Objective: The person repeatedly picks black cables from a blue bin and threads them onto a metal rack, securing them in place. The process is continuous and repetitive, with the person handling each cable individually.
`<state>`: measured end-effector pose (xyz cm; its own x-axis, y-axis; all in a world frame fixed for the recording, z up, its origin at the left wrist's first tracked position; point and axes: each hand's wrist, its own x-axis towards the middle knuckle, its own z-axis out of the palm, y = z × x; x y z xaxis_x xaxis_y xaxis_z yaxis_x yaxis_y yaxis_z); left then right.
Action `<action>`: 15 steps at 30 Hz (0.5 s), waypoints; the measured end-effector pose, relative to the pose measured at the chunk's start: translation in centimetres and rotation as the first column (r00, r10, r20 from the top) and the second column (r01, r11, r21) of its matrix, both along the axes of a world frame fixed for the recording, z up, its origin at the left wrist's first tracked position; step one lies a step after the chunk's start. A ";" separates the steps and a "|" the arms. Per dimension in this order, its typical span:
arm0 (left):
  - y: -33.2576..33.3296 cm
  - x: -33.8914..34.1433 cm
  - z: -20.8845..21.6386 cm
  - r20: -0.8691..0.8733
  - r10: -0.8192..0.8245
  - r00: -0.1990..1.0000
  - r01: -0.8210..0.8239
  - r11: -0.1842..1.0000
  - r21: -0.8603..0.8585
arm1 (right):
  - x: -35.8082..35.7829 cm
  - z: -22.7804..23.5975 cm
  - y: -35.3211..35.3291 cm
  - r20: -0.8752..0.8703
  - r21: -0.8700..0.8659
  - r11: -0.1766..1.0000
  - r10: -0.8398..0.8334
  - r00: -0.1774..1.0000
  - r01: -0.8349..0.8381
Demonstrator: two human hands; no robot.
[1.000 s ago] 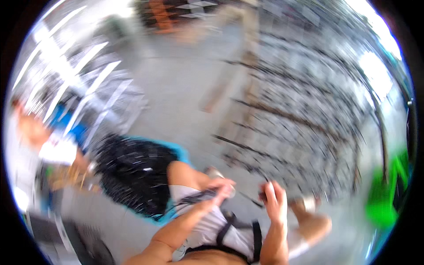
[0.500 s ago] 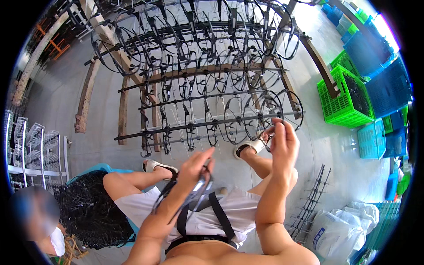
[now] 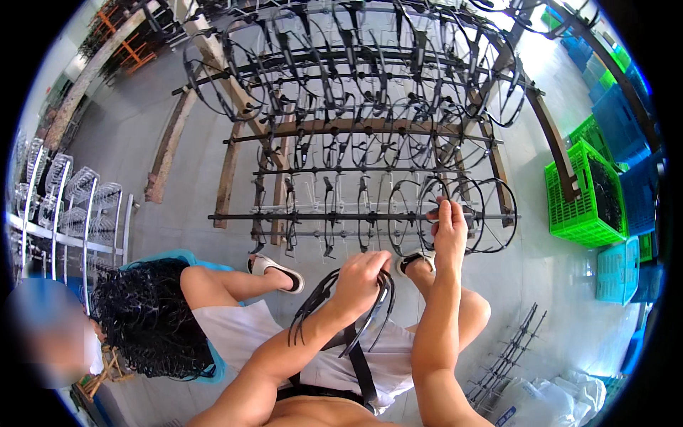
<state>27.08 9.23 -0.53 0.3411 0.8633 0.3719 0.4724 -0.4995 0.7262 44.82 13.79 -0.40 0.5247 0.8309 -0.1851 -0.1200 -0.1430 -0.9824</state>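
Observation:
My left hand [image 3: 361, 285] is closed around a bundle of thin black curved bands [image 3: 306, 312], their free ends hanging on both sides of the wrist above my lap. My right hand [image 3: 449, 238] reaches up to the right part of the lowest rack rod [image 3: 320, 216]. Its thumb and fingers are pinched together at a black band bent into a loop there; the exact grip is partly hidden by the fingers. Large black loops [image 3: 514, 199] hang on the rod to the right of that hand. Smaller black pieces [image 3: 329, 192] are fixed along the rod to the left.
Higher rods carry more black bands [image 3: 356, 53] on a wooden frame [image 3: 213, 53]. A blue tub full of black bands [image 3: 146, 320] stands left, near a blurred person [image 3: 50, 331]. Right are a green crate [image 3: 583, 206], loose spiked rods [image 3: 505, 352] and white plastic bags [image 3: 548, 402].
My left hand has moved right and forward, closer to the rack, with the bundle now hanging plainly below it. My right hand stays by the rod's right part. The whole view has shifted slightly.

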 end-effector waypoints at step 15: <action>0.8 -0.5 0.0 0.096 0.058 0.994 -0.057 0.998 -0.022 | 0.4 -3.5 0.2 -0.258 0.223 0.975 0.049 0.965 0.010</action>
